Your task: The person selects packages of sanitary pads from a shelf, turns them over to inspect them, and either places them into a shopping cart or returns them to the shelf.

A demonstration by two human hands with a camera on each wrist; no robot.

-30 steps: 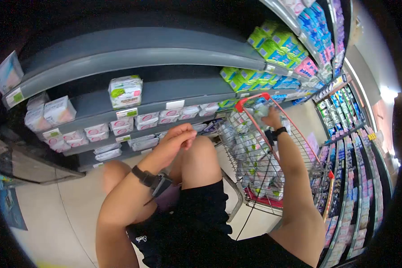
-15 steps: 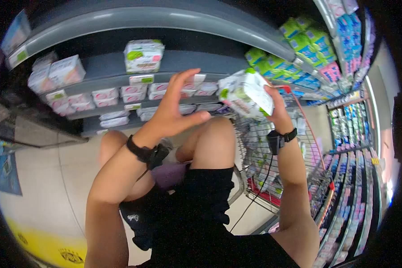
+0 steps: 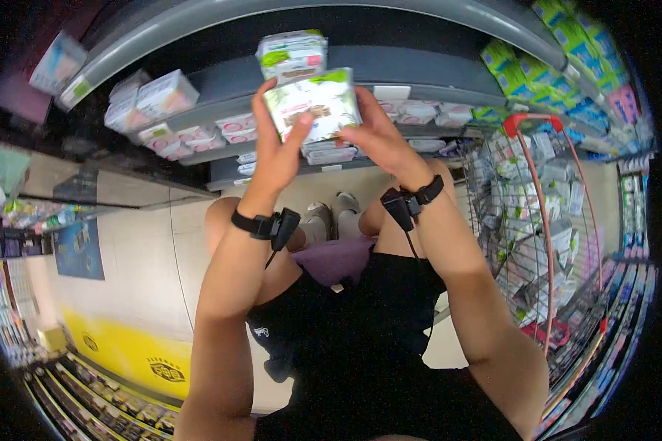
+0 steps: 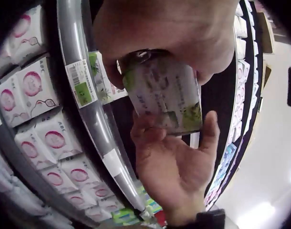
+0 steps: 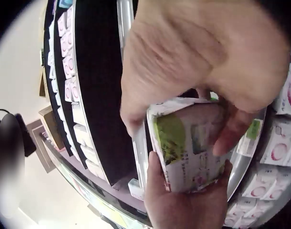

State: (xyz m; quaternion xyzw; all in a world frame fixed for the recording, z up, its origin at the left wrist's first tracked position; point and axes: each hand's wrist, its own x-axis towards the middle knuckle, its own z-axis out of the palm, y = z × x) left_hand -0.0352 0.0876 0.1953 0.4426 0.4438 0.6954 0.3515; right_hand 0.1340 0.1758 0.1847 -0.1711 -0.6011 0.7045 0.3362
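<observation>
Packet (image 3: 312, 106), left hand (image 3: 278, 158) and right hand (image 3: 386, 145) gripping opposite edges, near shelf edge (image 3: 440, 95)

Landmark: long gray shelf (image 3: 434, 73), with dark back and rounded metal front rail
Floor: pale, glossy tiles (image 3: 140, 272) in front of the gray shelf, crossed by thin dark joints
Floor graphics: blue panel (image 3: 81, 250) nearer the gray shelf, yellow one (image 3: 125, 345) with black emblems farther out
Beside the gray shelf's left end: dark glassy panel (image 3: 118, 176)
Opposite the gray shelf: racks (image 3: 88, 389)
Overhead: pale ceiling (image 4: 272, 167), bright white light (image 4: 257, 214)
</observation>
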